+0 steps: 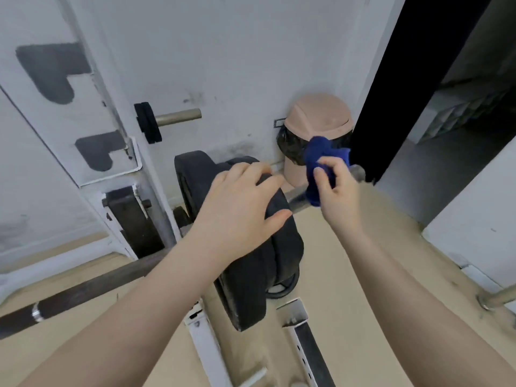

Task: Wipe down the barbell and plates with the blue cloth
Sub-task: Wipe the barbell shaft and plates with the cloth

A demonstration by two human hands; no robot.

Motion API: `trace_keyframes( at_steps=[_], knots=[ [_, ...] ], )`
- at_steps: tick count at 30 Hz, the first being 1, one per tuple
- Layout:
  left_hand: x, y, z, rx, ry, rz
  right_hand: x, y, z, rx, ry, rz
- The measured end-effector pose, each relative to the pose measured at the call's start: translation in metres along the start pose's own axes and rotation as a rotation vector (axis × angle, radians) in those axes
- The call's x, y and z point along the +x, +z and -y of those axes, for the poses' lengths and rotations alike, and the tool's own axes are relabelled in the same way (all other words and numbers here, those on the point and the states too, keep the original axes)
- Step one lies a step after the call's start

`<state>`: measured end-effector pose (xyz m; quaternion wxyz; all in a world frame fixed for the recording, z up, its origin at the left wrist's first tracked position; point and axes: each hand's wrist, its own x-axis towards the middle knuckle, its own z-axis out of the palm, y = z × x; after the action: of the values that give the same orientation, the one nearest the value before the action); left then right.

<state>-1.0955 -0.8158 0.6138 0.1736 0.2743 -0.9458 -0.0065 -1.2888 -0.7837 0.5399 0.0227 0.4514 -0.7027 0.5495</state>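
Observation:
A dark barbell [92, 286] runs from the lower left up to the right, its sleeve end [358, 172] poking out past the cloth. Black weight plates [251, 283] sit on the bar at the centre. My left hand [237, 208] rests flat on the top rim of the outer plate, fingers curled over it. My right hand [335, 188] holds the bunched blue cloth [321, 160] wrapped around the bar sleeve just right of the plates.
A white rack frame [122, 152] stands at left with a peg carrying small black plates [148, 122]. A beige swing-lid bin [315, 129] with a black liner stands behind the cloth. White rack rails [301, 339] lie on the tan floor below.

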Motion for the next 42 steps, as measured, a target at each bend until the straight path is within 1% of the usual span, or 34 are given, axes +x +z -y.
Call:
trace_keyframes(
  at_steps=[2, 3, 4, 5, 6, 9, 10, 13, 14, 15, 17, 19, 21, 22, 23, 24, 25, 26, 27, 28, 29, 31, 32, 34, 36, 38, 39, 40, 42],
  knots=[
    [0.013, 0.008, -0.011, 0.024, -0.059, 0.082, 0.001, 0.007, -0.020, -0.302, -0.251, 0.383],
    [0.019, 0.013, -0.017, 0.063, -0.079, 0.109, -0.001, 0.013, -0.033, -0.441, -0.330, 0.560],
    [0.024, 0.018, -0.022, 0.099, -0.105, 0.134, -0.005, 0.019, -0.044, -0.508, -0.367, 0.670],
    [0.027, 0.024, -0.026, 0.121, -0.139, 0.151, -0.010, 0.024, -0.053, -0.536, -0.396, 0.722],
    [0.029, 0.029, -0.028, 0.135, -0.176, 0.159, -0.013, 0.029, -0.060, -0.567, -0.425, 0.726],
    [0.034, 0.036, -0.033, 0.174, -0.242, 0.169, 0.003, 0.036, -0.079, -0.686, -0.552, 0.549],
    [0.036, 0.037, -0.034, 0.175, -0.259, 0.152, 0.013, 0.034, -0.083, -0.716, -0.518, 0.503],
    [0.041, 0.042, -0.039, 0.141, -0.341, 0.092, 0.034, 0.028, -0.081, -0.752, -0.298, 0.435],
    [0.042, 0.045, -0.042, 0.161, -0.356, 0.065, 0.034, 0.029, -0.075, -0.742, -0.265, 0.437],
    [0.043, 0.050, -0.044, 0.194, -0.372, 0.038, 0.030, 0.032, -0.068, -0.722, -0.272, 0.449],
    [0.045, 0.059, -0.048, 0.253, -0.410, 0.009, 0.016, 0.042, -0.058, -0.665, -0.366, 0.542],
    [0.048, 0.066, -0.051, 0.298, -0.443, -0.013, 0.010, 0.044, -0.059, -0.603, -0.522, 0.594],
    [0.052, 0.070, -0.051, 0.359, -0.455, -0.030, 0.023, 0.041, -0.069, -0.606, -0.662, 0.548],
    [0.054, 0.071, -0.051, 0.400, -0.457, -0.018, 0.034, 0.039, -0.079, -0.635, -0.694, 0.522],
    [0.055, 0.073, -0.051, 0.437, -0.458, -0.001, 0.047, 0.034, -0.088, -0.675, -0.655, 0.529],
    [0.056, 0.075, -0.052, 0.461, -0.468, 0.021, 0.059, 0.027, -0.098, -0.724, -0.572, 0.539],
    [0.057, 0.078, -0.053, 0.473, -0.486, 0.035, 0.069, 0.019, -0.105, -0.767, -0.445, 0.544],
    [0.058, 0.079, -0.053, 0.481, -0.509, 0.039, 0.078, 0.013, -0.113, -0.800, -0.332, 0.513],
    [0.058, 0.082, -0.054, 0.486, -0.526, 0.035, 0.081, 0.010, -0.118, -0.814, -0.261, 0.464],
    [0.058, 0.083, -0.055, 0.488, -0.538, 0.031, 0.079, 0.010, -0.117, -0.814, -0.230, 0.439],
    [0.058, 0.085, -0.056, 0.490, -0.548, 0.027, 0.072, 0.012, -0.113, -0.784, -0.260, 0.399],
    [0.058, 0.086, -0.059, 0.498, -0.562, 0.034, 0.055, 0.023, -0.106, -0.725, -0.446, 0.366],
    [0.059, 0.086, -0.061, 0.500, -0.570, 0.042, 0.050, 0.027, -0.105, -0.696, -0.566, 0.406],
    [0.063, 0.085, -0.069, 0.493, -0.601, 0.012, 0.058, 0.028, -0.110, -0.625, -0.745, 0.530],
    [0.071, 0.093, -0.078, 0.490, -0.598, -0.054, 0.075, 0.020, -0.121, -0.599, -0.828, 0.575],
    [0.088, 0.106, -0.082, 0.454, -0.531, -0.067, 0.093, 0.007, -0.133, -0.603, -0.804, 0.556],
    [0.097, 0.113, -0.084, 0.417, -0.500, -0.038, 0.103, 0.000, -0.141, -0.613, -0.746, 0.561],
    [0.105, 0.120, -0.084, 0.370, -0.501, 0.046, 0.112, -0.007, -0.149, -0.647, -0.670, 0.576],
    [0.113, 0.138, -0.079, 0.272, -0.567, 0.212, 0.127, -0.020, -0.164, -0.748, -0.520, 0.573]
  ],
)
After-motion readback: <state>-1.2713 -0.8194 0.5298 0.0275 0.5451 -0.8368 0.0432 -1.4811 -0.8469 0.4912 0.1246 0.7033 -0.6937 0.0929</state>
